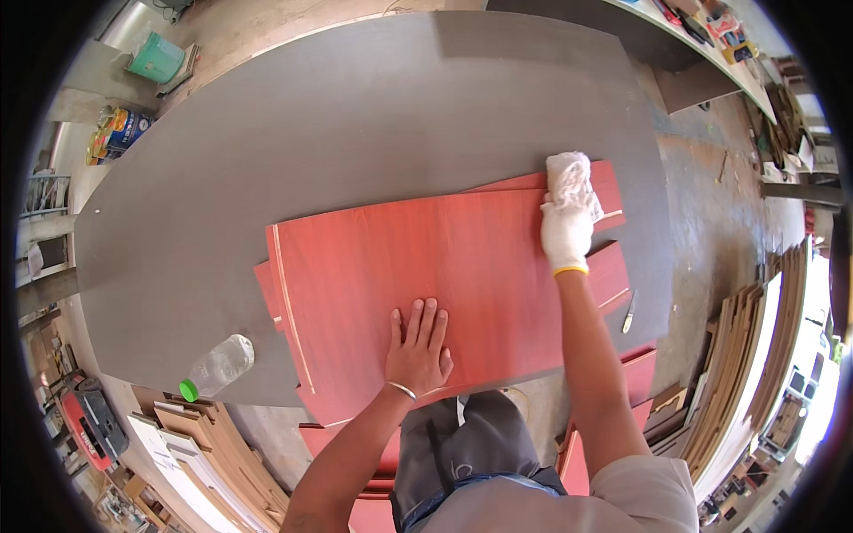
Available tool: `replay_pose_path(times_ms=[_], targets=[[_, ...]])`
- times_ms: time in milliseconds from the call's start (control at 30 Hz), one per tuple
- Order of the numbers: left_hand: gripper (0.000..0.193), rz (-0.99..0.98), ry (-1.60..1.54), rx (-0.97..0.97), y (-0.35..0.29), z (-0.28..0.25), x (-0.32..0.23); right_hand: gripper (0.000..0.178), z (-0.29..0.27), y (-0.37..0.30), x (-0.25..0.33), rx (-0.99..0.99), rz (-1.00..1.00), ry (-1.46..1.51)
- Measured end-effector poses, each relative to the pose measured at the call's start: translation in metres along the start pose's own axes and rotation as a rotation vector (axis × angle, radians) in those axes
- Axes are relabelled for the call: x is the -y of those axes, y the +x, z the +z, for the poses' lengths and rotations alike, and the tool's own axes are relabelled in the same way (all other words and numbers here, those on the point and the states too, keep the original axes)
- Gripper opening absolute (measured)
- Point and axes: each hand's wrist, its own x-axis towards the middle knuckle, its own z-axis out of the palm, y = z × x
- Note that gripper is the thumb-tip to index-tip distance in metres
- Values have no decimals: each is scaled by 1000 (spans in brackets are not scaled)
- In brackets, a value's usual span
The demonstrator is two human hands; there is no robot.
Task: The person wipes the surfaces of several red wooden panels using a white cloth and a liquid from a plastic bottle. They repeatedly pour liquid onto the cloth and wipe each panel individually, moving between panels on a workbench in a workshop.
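Note:
A large red wood-grain panel [355, 275] with a pale strip inlaid near its left edge lies flat on top of other red panels [609, 271] on the grey table [222, 160]. My bare left hand [419, 345] rests on the panel near its front edge, fingers stretched and palm down. At the panel's far right corner, my right hand [566, 233], in a white glove with a yellow cuff, is closed on a bunched white cloth [569, 176]. The cloth covers part of the panels' edge there; the fingers are partly hidden beneath it.
A clear plastic bottle [222, 364] with a green cap lies at the table's front left. A small knife-like tool [629, 313] lies right of the panels. More red panels [640, 373] stand below the table edge. Stacked boards [729, 355] lean at the right; a green bucket [157, 59] stands far left.

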Motion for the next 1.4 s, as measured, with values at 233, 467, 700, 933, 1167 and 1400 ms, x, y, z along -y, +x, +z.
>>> replay_pose_path(times_ms=[233,467,700,933,1167,1400], targets=[[69,21,23,44,1,9,9,54,-11,13,-1,22,13,-135],[70,56,-46,61,2,-6,7,59,108,-73,124,-161,-658,-15],[43,106,-167,153,-5,17,14,45,213,-126,293,-112,-1233,-13],[29,89,-133,-350,-15,13,14,45,212,-140,238,50,-1488,-174],[38,65,-93,-351,-18,20,15,44,236,-176,282,71,-1267,-7],[60,62,-4,-304,-15,13,10,34,234,-170,292,418,-1181,-183]])
